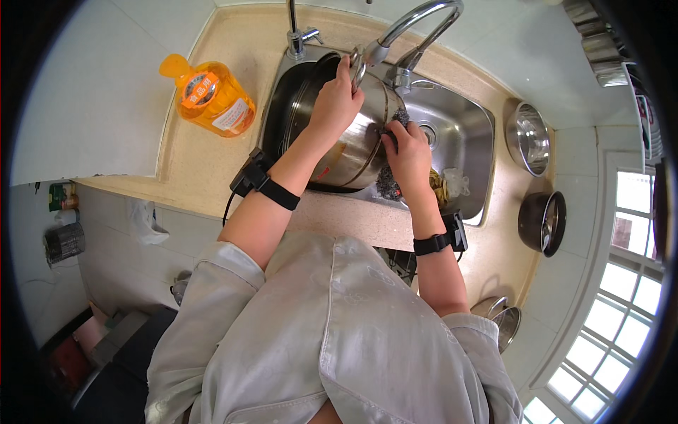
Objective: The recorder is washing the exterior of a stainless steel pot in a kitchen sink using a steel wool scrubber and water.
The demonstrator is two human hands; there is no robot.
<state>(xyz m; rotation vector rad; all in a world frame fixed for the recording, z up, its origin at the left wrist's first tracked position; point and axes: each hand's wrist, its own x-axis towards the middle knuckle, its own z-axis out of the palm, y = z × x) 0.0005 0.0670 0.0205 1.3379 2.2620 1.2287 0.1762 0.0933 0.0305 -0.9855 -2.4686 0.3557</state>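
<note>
A stainless steel pot [339,153] lies tipped on its side over the left part of the sink, its base turned towards the right basin. My left hand [338,103] grips the pot's metal loop handle [359,69] near the top. Against the edge of the pot's base, my right hand [409,153] holds a grey steel wool scourer [401,116], partly hidden by the fingers. More grey steel wool [388,184] shows below that hand, beside the pot; whether it is a separate piece I cannot tell.
A gooseneck faucet [416,21] arches over the pot, with a smaller tap [296,40] at left. An orange detergent bottle [214,100] stands on the left counter. Crumpled clear plastic [455,183] lies in the right basin [469,127]. Metal bowl [529,138] and dark pot [543,222] line the right counter.
</note>
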